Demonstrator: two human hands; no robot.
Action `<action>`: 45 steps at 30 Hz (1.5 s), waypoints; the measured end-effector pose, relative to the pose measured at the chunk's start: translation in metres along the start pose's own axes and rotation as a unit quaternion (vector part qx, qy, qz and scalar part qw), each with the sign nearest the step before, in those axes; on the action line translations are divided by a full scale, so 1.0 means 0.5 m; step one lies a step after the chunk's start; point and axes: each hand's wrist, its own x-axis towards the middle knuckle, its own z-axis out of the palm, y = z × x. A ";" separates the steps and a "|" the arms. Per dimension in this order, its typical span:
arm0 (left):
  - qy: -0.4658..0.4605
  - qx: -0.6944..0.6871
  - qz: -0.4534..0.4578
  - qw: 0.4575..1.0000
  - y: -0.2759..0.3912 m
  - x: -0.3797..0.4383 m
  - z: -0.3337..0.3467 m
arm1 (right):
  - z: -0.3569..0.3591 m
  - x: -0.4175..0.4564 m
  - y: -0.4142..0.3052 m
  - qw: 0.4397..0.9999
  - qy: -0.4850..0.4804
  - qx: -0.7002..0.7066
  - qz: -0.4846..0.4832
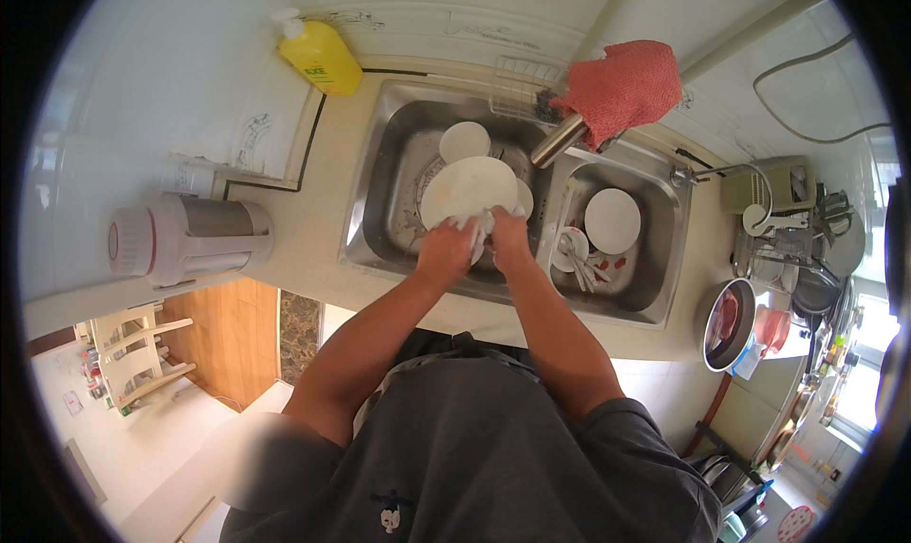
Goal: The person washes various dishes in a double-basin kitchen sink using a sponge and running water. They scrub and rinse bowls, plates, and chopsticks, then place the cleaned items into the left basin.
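Note:
Over the front of the left basin, my left hand (pixel 447 250) and my right hand (pixel 509 238) are side by side, both closed on a crumpled white cloth (pixel 482 230). Just beyond them a large white plate (pixel 470 187) lies in the steel left basin (pixel 388 187); the hands and cloth overlap its near edge. Whether they touch it, I cannot tell. A smaller white dish (pixel 465 141) sits behind the plate, and another white dish (pixel 524 198) is mostly hidden at its right.
The right basin (pixel 640 287) holds a white plate (pixel 613 221), a small bowl (pixel 570 250) and several spoons (pixel 585 269). A red cloth (pixel 626 91) drapes over the faucet (pixel 559 141). Around the sink stand a yellow soap bottle (pixel 324 57), a large flask (pixel 196 240) and a metal bowl of meat (pixel 726 322).

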 end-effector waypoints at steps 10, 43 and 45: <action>-0.034 0.023 0.026 0.999 -0.043 -0.016 -0.018 | -0.043 0.059 -0.006 0.993 -0.063 -0.095 0.044; -0.091 0.003 0.122 0.988 -0.071 -0.018 -0.043 | -0.060 0.025 -0.059 0.990 -0.085 -0.108 0.001; -0.081 0.031 0.119 0.989 -0.088 -0.018 -0.046 | -0.066 0.036 -0.058 0.988 -0.094 -0.119 0.015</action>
